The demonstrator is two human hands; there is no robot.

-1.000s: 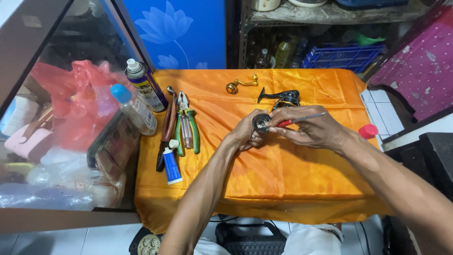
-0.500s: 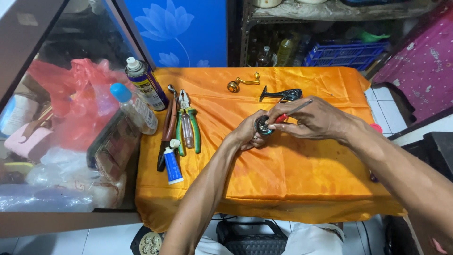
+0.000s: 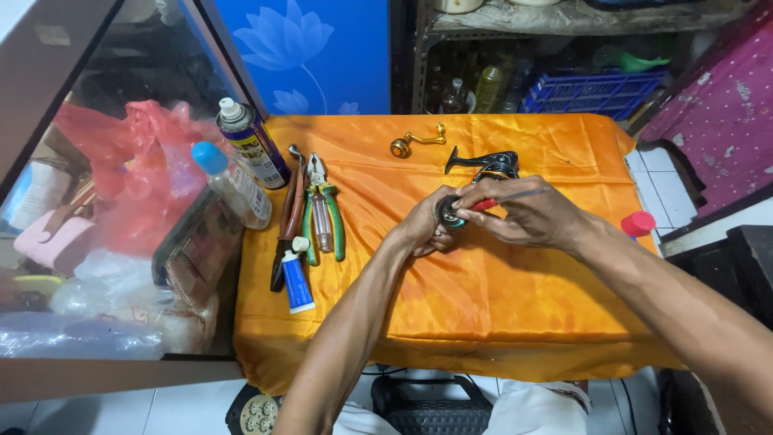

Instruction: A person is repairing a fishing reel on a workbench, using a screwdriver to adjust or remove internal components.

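Cloth (image 3: 483,298): orange fabric, satin-like sheen, creased, covering the table.
Round part (image 3: 448,211) in the left hand (image 3: 423,229): dark metal, glossy.
Screwdriver (image 3: 503,199) in the right hand (image 3: 527,217): bright steel shaft, red plastic handle.
Reel body (image 3: 487,163): black, polished.
Crank handle (image 3: 415,142): gold-coloured metal, shiny.
Pliers (image 3: 322,213): dull grey steel, green plastic grips.
Spray can (image 3: 254,145): glossy printed metal, white plastic cap.
Bottle (image 3: 233,185): clear plastic, blue cap.
Bag (image 3: 137,177): thin red plastic, crinkled.
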